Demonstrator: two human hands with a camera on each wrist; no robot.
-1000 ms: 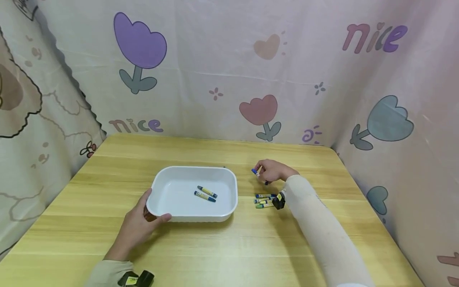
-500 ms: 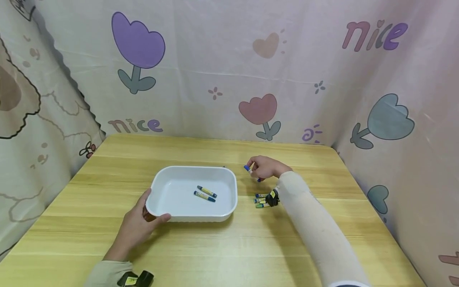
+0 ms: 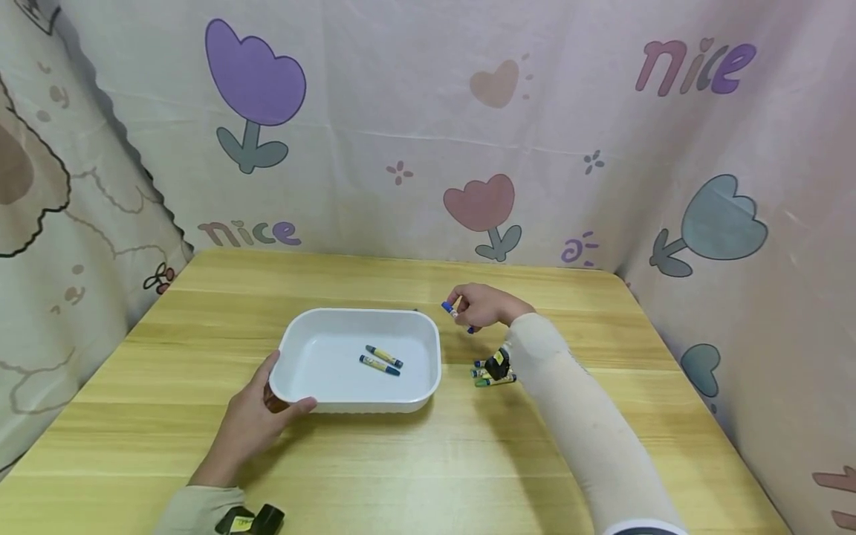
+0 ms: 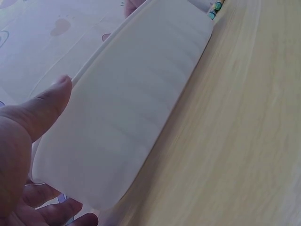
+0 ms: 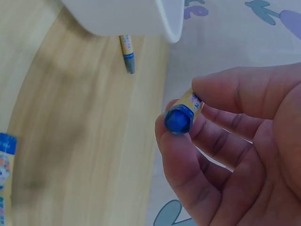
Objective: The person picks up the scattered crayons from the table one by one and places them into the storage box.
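Note:
A white rectangular tray (image 3: 297, 351) sits mid-table with two blue-and-yellow crayons (image 3: 382, 360) lying inside. My left hand (image 3: 257, 420) grips its near-left corner, thumb (image 4: 44, 106) over the rim (image 4: 141, 89). My right hand (image 3: 484, 305) hovers just right of the tray's far corner and pinches a blue crayon (image 3: 452, 310), whose blue end (image 5: 178, 118) pokes out between thumb and fingers. A small pile of crayons (image 3: 491, 374) lies on the table under my right forearm.
The wooden table (image 3: 414, 461) is walled on three sides by a patterned cloth (image 3: 428, 126). One more crayon (image 5: 127, 54) lies on the table behind the tray. A black wrist device (image 3: 250, 520) shows on my left sleeve.
My right hand has carried the blue crayon leftward and slightly up, from above the crayon pile toward the tray's right edge. The left hand and tray have stayed put.

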